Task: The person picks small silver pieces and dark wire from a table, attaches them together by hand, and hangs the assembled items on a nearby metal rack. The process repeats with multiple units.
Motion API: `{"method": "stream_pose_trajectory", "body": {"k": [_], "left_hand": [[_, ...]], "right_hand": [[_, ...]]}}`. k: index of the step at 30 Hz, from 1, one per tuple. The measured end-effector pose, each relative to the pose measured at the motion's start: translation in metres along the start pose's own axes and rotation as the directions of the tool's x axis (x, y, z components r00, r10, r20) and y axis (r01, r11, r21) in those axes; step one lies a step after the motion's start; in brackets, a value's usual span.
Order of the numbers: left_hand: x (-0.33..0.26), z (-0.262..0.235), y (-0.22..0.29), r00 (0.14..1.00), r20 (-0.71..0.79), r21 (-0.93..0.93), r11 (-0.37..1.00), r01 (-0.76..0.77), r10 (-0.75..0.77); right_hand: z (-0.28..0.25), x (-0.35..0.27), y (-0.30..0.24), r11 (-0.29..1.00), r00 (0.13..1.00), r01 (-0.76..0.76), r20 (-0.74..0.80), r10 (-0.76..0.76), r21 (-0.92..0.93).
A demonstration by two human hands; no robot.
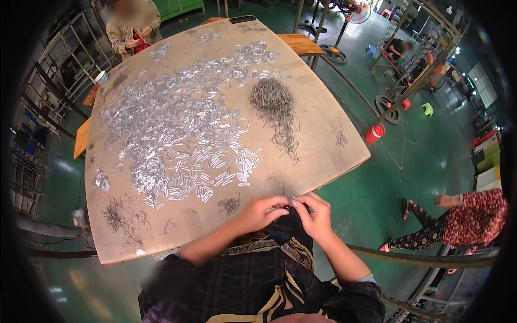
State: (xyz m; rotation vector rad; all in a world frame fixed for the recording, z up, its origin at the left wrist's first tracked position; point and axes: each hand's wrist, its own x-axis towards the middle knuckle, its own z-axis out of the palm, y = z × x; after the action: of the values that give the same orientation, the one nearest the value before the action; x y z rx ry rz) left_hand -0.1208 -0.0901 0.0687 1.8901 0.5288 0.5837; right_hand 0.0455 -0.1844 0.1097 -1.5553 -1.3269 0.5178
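At the table's near edge, my left hand and my right hand meet in front of my body. The thumb and fingers of each are pinched closed, tips almost touching. Something small and dark seems to sit between the fingertips, too small and hidden to name. Just beyond them lies a brown board-topped table. Many short, slim silver metal pieces are spread over its middle and left. A heap of dark, thin wire hooks or clips lies to their right. A small dark wire tangle is left of my hands.
More wire bits lie at the near left corner. A phone rests at the far edge, a paper cup at the left. Another person sits at the far left; someone in red walks at right. Wooden stools surround the table.
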Motion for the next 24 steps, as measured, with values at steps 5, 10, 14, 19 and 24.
{"method": "stream_pose_trajectory", "body": {"k": [5,10,14,19,24], "left_hand": [[0.037,-0.023,-0.065,0.98,-0.198,0.557,0.824,0.1,0.015],[0.048,-0.013,-0.08,0.989,-0.071,0.762,0.633,0.136,-0.127],[0.067,-0.018,-0.059,0.975,0.096,0.702,0.708,0.076,-0.199],[0.129,-0.003,-0.083,0.999,0.025,0.708,0.707,0.011,-0.041],[0.138,0.013,-0.063,0.976,0.147,0.766,0.643,-0.011,-0.159]], "right_hand": [[-0.013,-0.008,0.005,0.991,0.991,0.105,-0.075,-0.111,-0.084],[-0.017,-0.02,0.012,0.99,0.993,0.097,-0.05,-0.103,-0.102],[-0.014,-0.029,0.018,0.99,0.993,0.106,-0.041,-0.11,-0.089],[-0.006,-0.037,0.021,0.991,0.993,0.121,-0.008,-0.121,-0.049],[0.001,-0.044,0.028,0.988,0.988,0.152,0.034,-0.15,-0.038]]}}
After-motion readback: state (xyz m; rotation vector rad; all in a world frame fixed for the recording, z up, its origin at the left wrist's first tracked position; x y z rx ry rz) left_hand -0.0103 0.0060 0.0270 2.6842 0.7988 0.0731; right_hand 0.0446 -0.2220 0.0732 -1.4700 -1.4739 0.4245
